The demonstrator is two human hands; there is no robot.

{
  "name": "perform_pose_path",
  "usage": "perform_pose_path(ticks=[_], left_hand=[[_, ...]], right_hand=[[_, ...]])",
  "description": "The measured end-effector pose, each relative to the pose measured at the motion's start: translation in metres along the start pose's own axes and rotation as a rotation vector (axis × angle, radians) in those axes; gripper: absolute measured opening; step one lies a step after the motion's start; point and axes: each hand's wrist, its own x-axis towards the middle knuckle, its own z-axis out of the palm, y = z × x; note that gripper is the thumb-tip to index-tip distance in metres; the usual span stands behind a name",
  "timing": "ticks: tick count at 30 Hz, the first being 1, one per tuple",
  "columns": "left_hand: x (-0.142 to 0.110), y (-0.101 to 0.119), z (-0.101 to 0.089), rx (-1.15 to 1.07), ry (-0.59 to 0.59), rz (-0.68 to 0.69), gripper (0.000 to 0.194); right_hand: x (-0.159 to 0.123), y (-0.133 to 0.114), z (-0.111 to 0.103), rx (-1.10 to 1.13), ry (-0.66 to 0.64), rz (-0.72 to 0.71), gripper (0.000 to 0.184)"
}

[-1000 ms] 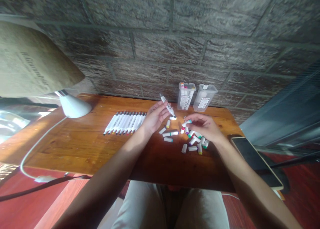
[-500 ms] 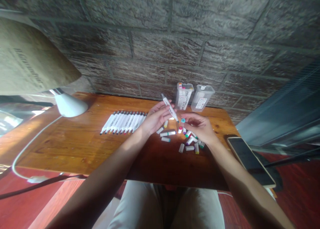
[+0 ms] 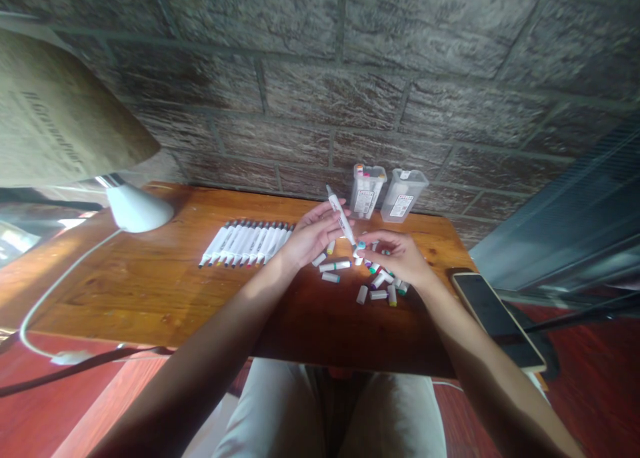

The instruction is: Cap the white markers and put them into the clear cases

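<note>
My left hand is closed around a white marker, which slants with its lower tip towards the right. Between the thumb and fingers of my right hand is a marker cap with a blue-teal end. The cap is at the marker's lower tip; whether it sits over the tip I cannot tell. Below both hands lie several loose white caps with coloured ends. Among them is a short white piece with a green band. A row of uncapped white markers lies side by side left of my left hand.
Two clear plastic cases stand against the brick wall; the left one holds some markers. A lamp with a white cable is at the left of the wooden table. A phone lies at the right edge.
My right hand has brought the cap left and down to the marker's lower tip. The marker in my left hand has tilted a little more upright.
</note>
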Motion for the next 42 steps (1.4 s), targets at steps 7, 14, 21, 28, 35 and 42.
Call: perform_pose_path(ticks=[7,14,21,28,35,42], left_hand=[[0.005,0.000,-0.006,-0.003,0.160,0.070,0.035],[0.007,0.002,-0.010,0.039,0.216,0.161,0.028],[0.007,0.003,-0.010,0.080,0.207,0.146,0.024],[0.004,0.005,-0.011,0.106,0.133,0.162,0.044],[0.005,0.003,-0.008,0.202,0.221,0.203,0.048],[0.001,-0.003,-0.009,0.720,0.231,0.351,0.026]], right_hand=[[-0.002,0.001,-0.006,-0.215,-0.143,0.007,0.027],[-0.001,0.010,-0.004,-0.461,-0.299,-0.088,0.022],[-0.003,0.004,-0.004,-0.506,-0.331,-0.088,0.022],[-0.002,-0.004,-0.007,-0.460,-0.171,-0.121,0.021],[0.001,-0.004,0.003,-0.567,-0.115,-0.331,0.024],[-0.002,-0.002,0.029,-0.870,-0.308,-0.324,0.029]])
